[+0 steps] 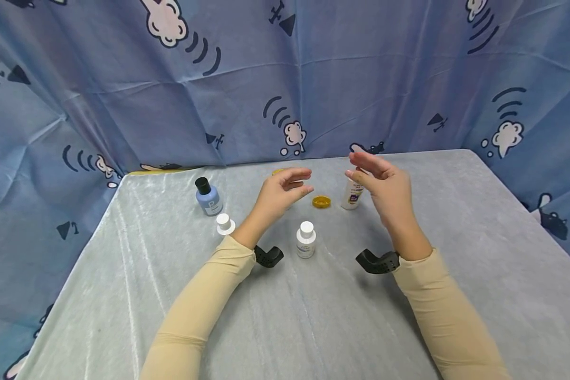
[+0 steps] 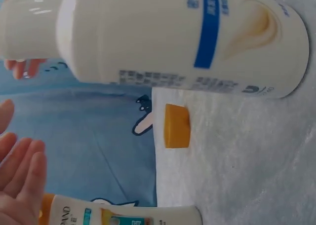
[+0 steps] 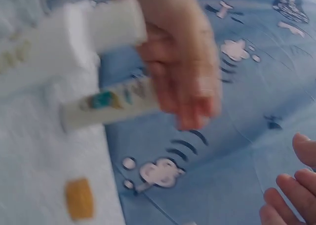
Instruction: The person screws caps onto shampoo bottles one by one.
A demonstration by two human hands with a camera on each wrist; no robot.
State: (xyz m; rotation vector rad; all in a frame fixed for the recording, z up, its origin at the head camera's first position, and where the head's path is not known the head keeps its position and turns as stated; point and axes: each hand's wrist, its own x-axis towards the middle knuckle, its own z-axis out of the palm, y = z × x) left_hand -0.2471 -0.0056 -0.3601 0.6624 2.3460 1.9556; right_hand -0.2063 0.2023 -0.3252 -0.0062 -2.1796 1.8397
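Observation:
Over the far middle of the table, my left hand [image 1: 284, 192] hangs in the air, fingers loosely bent, holding nothing. My right hand [image 1: 385, 184] is raised likewise on the other side, palm turned inward; in the head view it overlaps a white labelled bottle [image 1: 351, 196]. Between my forearms stands a small white bottle [image 1: 306, 244] with a white cap, large in the left wrist view. A round yellow cap [image 1: 321, 202] lies beyond it. Mostly hidden behind my left hand is a white bottle [image 2: 173, 216] with an orange-yellow top.
At the left stand a blue bottle [image 1: 209, 199] with a black cap and a white-capped bottle [image 1: 225, 225], the latter partly covered by my left forearm. A pale grey cloth [image 1: 138, 295] covers the table. A patterned blue curtain [image 1: 247, 68] hangs along its far edge.

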